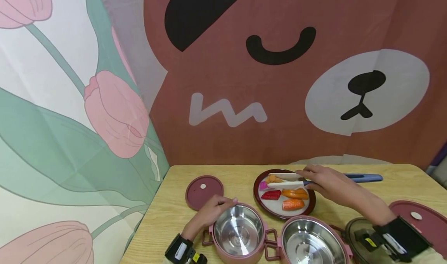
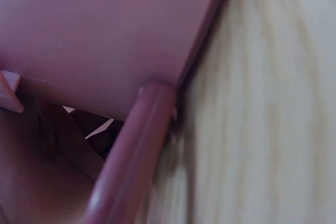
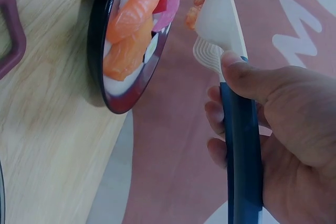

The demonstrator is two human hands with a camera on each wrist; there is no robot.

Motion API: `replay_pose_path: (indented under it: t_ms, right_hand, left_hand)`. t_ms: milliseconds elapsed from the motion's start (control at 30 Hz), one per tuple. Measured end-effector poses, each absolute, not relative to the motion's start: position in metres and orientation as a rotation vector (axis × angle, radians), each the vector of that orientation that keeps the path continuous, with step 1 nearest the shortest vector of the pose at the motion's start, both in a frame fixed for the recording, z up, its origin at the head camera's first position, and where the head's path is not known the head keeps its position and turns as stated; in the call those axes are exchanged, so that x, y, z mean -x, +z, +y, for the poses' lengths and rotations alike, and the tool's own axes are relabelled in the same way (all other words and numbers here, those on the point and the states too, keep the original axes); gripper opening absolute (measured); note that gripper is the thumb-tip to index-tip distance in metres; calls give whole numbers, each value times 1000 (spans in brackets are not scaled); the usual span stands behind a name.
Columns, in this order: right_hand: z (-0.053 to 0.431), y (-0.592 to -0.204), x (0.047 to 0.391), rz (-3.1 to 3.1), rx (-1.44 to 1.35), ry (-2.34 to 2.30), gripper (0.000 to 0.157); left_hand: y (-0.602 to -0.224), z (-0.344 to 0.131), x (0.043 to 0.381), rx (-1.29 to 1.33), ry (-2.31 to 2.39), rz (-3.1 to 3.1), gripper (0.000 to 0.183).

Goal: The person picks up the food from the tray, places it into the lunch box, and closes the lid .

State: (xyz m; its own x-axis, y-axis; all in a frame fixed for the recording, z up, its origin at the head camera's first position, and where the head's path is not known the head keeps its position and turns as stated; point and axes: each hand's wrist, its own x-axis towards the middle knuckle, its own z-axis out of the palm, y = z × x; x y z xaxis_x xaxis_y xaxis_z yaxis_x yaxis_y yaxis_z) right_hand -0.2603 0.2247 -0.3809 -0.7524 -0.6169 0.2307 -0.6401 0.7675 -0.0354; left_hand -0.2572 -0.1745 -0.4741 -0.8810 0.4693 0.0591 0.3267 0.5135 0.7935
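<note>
My right hand (image 1: 330, 184) holds a pair of tongs (image 3: 243, 145) with blue handles and white tips, thumb on one side and fingers on the other. Between the tips sits a lumpy orange food piece (image 3: 196, 10), over the back left of the plate (image 1: 257, 196). On that dark-rimmed plate lie a red piece (image 1: 271, 195), orange slices (image 1: 295, 194), a salmon-like piece (image 1: 293, 204) and something pink (image 1: 263, 185). My left hand (image 1: 213, 211) grips the upper left side of a pink steel-lined pot (image 1: 239, 233); some fingers are hidden behind its wall in the left wrist view.
A second pink pot (image 1: 312, 242) stands close to the right of the first, their handles side by side. Behind my left hand lies a dark pink round lid (image 1: 204, 192). A glass lid (image 1: 359, 237) and a larger pink lid (image 1: 419, 221) are under and beside my right forearm.
</note>
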Motion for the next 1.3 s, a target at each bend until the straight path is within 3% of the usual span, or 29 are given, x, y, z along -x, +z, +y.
replay_pose_path:
  t_ms: [600,1300]
  right_hand:
    - [205,-376,244,-2648,-1055,73,58]
    - [181,-366,224,-2618,-1117,64,56]
  left_hand:
    - [-472,-175,256,-700,1308,2583,46]
    - [-475,-176,259,-692,1287,2599,44]
